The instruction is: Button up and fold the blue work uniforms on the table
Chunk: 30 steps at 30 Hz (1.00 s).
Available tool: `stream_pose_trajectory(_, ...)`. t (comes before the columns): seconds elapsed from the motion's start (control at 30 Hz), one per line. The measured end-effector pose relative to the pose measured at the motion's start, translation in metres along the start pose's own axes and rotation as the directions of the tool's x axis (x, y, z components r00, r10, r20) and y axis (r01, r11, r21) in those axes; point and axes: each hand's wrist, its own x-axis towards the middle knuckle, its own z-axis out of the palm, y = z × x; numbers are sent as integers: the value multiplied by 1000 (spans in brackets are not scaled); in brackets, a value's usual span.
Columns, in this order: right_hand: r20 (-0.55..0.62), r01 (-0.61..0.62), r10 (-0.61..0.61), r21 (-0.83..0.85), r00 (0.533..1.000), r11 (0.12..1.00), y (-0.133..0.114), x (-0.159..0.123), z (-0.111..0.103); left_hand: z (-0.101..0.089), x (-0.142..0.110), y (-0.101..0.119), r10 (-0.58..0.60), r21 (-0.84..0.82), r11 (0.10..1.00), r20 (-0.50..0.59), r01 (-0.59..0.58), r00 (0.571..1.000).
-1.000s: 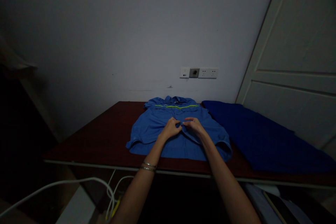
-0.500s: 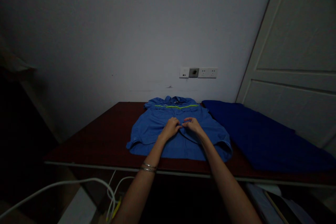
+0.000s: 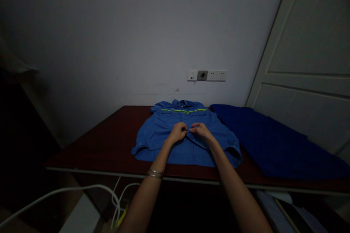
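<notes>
The left hand [image 3: 177, 133] and right hand [image 3: 201, 131] curl inward with their fingertips close together, pinching the front edge of a blue work shirt [image 3: 153, 142], though the dim light hides how much cloth each one holds. The shirt lies flat and buttoned-side up on a dark red wooden table [image 3: 104, 149], its collar toward the wall and a yellow-green reflective stripe [image 3: 183, 110] across the chest. A folded navy garment [image 3: 262, 142] lies just beside it on the right, while a metal bangle pair [image 3: 154, 174] circles the left wrist.
</notes>
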Motion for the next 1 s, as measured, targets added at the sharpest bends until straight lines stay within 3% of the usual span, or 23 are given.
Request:
stream_pose_trajectory(0.23, 23, -16, 15, 36, 1000, 999, -1, -1, -3, 1, 2, -5, -78, -191, 979, -12, 74, 997)
stream_pose_trajectory(0.37, 40, -3, 1, 50, 999, 999, -1, -1, -3, 1, 4, -6, -193, -244, 952, 2, 188, 981)
stream_pose_trajectory(0.5, 65, 44, -46, 22, 997, 999, -2, -3, -3, 1, 5, -8, -274, -314, 909, 43, 274, 961)
stream_pose_trajectory(0.67, 83, 116, -111, -56, 990, 992, -5, -7, -4, -1, 4, -8, -287, -363, 885, 70, 293, 955)
stream_pose_trajectory(0.83, 35, 116, -115, -25, 993, 993, -6, -5, -3, 0, 5, -3, -269, -376, 887, 54, 269, 962)
stream_pose_trajectory(1.0, -113, 211, -225, -119, 968, 970, -3, 2, -4, 2, 18, -2, -300, -423, 866, -11, 268, 954)
